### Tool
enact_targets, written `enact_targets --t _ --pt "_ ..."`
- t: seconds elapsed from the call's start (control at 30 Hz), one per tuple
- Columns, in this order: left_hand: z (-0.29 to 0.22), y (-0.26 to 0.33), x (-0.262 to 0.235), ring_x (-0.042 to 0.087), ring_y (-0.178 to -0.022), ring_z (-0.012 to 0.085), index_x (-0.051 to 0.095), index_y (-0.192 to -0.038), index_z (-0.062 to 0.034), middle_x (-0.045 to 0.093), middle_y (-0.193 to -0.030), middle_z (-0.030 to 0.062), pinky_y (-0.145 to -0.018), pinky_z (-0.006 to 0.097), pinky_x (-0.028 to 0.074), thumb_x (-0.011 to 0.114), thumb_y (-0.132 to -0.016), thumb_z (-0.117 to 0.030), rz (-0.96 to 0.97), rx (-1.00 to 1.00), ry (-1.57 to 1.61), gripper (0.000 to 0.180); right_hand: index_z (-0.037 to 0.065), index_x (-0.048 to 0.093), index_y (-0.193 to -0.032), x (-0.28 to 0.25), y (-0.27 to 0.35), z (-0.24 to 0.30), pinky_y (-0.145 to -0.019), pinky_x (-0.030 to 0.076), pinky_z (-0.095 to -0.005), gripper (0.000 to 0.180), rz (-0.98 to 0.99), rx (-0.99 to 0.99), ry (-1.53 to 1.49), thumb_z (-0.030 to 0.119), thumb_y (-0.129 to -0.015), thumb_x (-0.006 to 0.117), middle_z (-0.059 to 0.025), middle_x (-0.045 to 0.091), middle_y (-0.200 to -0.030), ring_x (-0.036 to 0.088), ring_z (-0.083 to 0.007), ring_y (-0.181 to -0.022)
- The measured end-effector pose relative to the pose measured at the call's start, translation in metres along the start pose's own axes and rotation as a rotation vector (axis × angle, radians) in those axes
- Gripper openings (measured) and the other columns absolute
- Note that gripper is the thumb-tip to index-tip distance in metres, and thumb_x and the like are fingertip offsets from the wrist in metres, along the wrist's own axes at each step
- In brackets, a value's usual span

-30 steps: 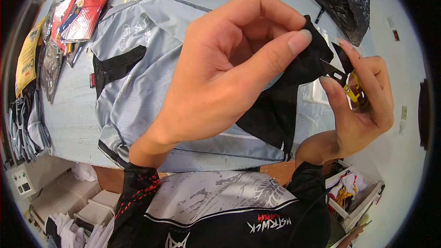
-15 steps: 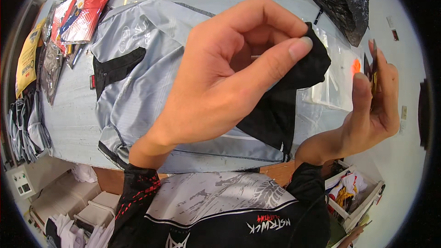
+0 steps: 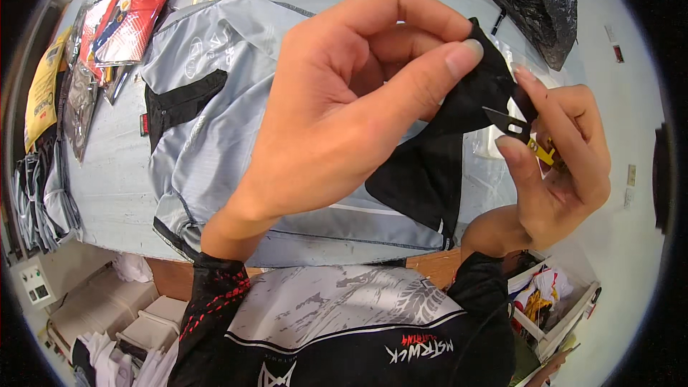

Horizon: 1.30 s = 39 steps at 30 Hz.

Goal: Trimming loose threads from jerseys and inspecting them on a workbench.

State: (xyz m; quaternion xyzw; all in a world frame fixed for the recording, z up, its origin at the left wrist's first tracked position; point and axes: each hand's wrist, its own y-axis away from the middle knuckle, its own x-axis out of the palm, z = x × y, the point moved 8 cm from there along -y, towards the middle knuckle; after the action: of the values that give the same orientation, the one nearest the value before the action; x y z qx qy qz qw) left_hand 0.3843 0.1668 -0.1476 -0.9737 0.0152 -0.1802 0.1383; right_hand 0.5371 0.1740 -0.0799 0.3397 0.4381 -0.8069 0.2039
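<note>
My left hand (image 3: 344,115) pinches the edge of a black part of a grey and black jersey (image 3: 215,122) between thumb and forefinger, lifted above the table. The black fabric (image 3: 469,97) hangs from that pinch toward the right. Thread snips (image 3: 507,120) with a dark pointed blade and a yellow piece are gripped in my right hand (image 3: 566,150). Their blade tip lies against the right side of the raised black fabric. Whether it cuts a thread is too small to tell. Most of the jersey lies spread on the table, partly hidden by my left hand.
Clear plastic bags (image 3: 494,143) lie right of the jersey, with a black plastic bag (image 3: 530,14) beyond. Packed red garments (image 3: 140,18) and a yellow package (image 3: 46,89) are at the left. Below the table edge stand cartons (image 3: 104,301) and an open drawer of cloth (image 3: 545,297).
My right hand has moved left, bringing the thread snips from beside the plastic bags to the black fabric. My left hand has shifted slightly up and left, still pinching the jersey.
</note>
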Motion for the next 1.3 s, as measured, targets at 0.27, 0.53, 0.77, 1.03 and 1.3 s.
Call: enact_targets --t 0.27,0.53,0.77,1.03,1.3 --pt "-0.001 0.001 0.0 0.066 -0.079 0.0108 0.056 -0.107 0.002 0.069 -0.09 0.0094 -0.065 0.022 0.054 0.058 -0.092 -0.008 -0.011 0.011 -0.029 0.018 -0.008 0.069 -0.098 -0.002 0.002 0.002 -0.055 0.03 -0.0227 0.04 -0.109 0.045 0.028 0.006 -0.06 0.071 -0.0104 0.057 -0.076 0.046 -0.0133 -0.065" --pt "0.001 0.0 -0.002 0.066 -0.078 0.0108 0.056 -0.107 0.0023 0.069 -0.091 0.0093 -0.065 0.022 0.055 0.058 -0.092 -0.008 -0.035 0.017 -0.034 0.018 -0.002 0.073 -0.091 -0.003 0.006 0.011 -0.05 0.03 -0.024 0.038 0.062 -0.165 0.098 0.014 -0.057 0.073 -0.0082 0.054 -0.065 0.045 -0.0136 -0.056" --pt "0.002 0.0 -0.004 0.066 -0.079 0.0106 0.057 -0.107 0.0021 0.069 -0.091 0.009 -0.064 0.022 0.054 0.059 -0.092 -0.009 -0.053 -0.042 -0.037 0.019 -0.001 0.073 -0.094 0.0 0.005 -0.001 -0.049 0.025 -0.0248 0.047 0.073 -0.129 -0.069 0.024 -0.055 0.075 -0.0052 0.049 -0.063 0.041 -0.0119 -0.054" --pt "0.0 0.001 -0.004 0.067 -0.082 0.0123 0.057 -0.108 0.0018 0.069 -0.094 0.0105 -0.064 0.021 0.055 0.059 -0.092 -0.007 -0.062 0.001 0.004 0.019 -0.012 0.066 -0.103 -0.005 0.0 0.003 -0.056 0.03 -0.0202 0.045 -0.196 0.003 0.003 0.004 -0.062 0.074 -0.007 0.052 -0.074 0.04 -0.0116 -0.064" --pt "-0.003 0.003 -0.002 0.06 -0.07 0.0045 0.056 -0.1 0.0031 0.069 -0.08 0.0057 -0.058 0.019 0.047 0.062 -0.09 -0.005 -0.128 -0.015 0.111 0.014 -0.011 0.065 -0.105 -0.004 0.004 0.007 -0.055 0.03 -0.018 0.044 -0.217 0.016 0.11 -0.007 -0.063 0.075 -0.0133 0.063 -0.086 0.04 -0.0095 -0.064"
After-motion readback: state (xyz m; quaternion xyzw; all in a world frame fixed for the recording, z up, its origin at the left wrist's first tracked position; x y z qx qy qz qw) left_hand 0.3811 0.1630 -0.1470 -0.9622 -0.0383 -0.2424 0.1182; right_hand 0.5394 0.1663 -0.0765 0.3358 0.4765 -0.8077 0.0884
